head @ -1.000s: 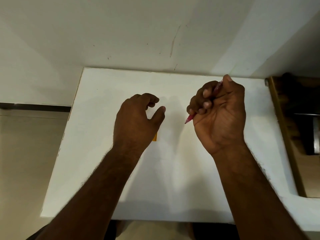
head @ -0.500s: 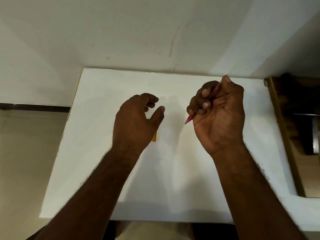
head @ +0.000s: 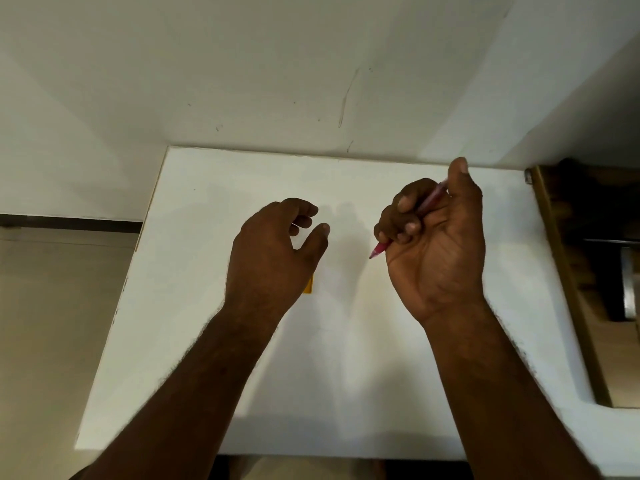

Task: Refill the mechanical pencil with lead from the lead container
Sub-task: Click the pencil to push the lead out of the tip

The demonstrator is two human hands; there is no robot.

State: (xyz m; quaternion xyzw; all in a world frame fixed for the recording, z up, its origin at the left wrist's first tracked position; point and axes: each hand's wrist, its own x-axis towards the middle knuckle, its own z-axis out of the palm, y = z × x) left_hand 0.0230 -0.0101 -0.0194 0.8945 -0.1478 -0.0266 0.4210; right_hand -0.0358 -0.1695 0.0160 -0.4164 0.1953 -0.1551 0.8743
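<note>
Gripping a slim pink pencil [head: 381, 248], right hand [head: 437, 244] fingers curl; left hand [head: 273, 251] fingers spread.

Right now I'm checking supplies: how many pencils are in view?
1: a pink pencil gripped in the right hand. Another could be hidden under the left hand.

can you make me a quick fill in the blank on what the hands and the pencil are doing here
1. The pink mechanical pencil is gripped in the ____ hand.
2. The left hand hovers with thumb and fingers curled but ____.
3. A small orange item peeks out from under the ____ hand.
4. Both hands are above a ____ table.

Missing words: right; apart; left; white
</note>
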